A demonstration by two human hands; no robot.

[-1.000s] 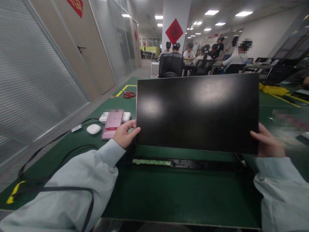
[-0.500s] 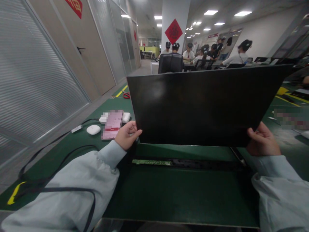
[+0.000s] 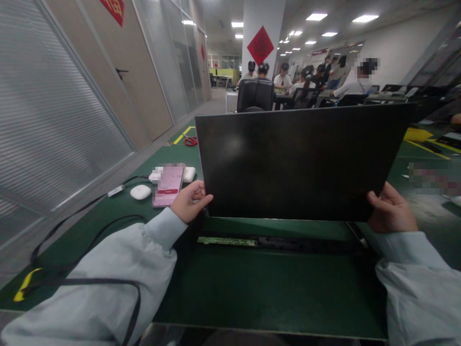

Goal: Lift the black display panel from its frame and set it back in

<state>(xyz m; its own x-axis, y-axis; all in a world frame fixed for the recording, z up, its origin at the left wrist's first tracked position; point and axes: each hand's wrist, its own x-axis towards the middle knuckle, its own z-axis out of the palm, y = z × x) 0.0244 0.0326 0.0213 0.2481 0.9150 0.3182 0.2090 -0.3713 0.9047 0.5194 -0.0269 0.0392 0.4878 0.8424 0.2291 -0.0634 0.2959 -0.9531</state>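
I hold a large black display panel (image 3: 298, 163) tilted up above the green table mat (image 3: 266, 288). My left hand (image 3: 189, 202) grips its lower left corner, thumb on the front face. My right hand (image 3: 391, 209) grips the lower right corner, fingers curled round the edge. Under the panel's lower edge a narrow green circuit strip (image 3: 226, 241) and a dark bar (image 3: 309, 245) lie on the mat.
A pink phone (image 3: 168, 185) and white earbud cases (image 3: 140, 191) lie left of my left hand, with black cables (image 3: 86, 230) trailing over the mat. Red scissors (image 3: 190, 141) lie farther back. Several people sit at tables behind a black chair (image 3: 255, 95).
The panel has tipped its top edge closer and wider toward me since a second ago, then levelled slightly. Both hands kept their grip on the lower corners.
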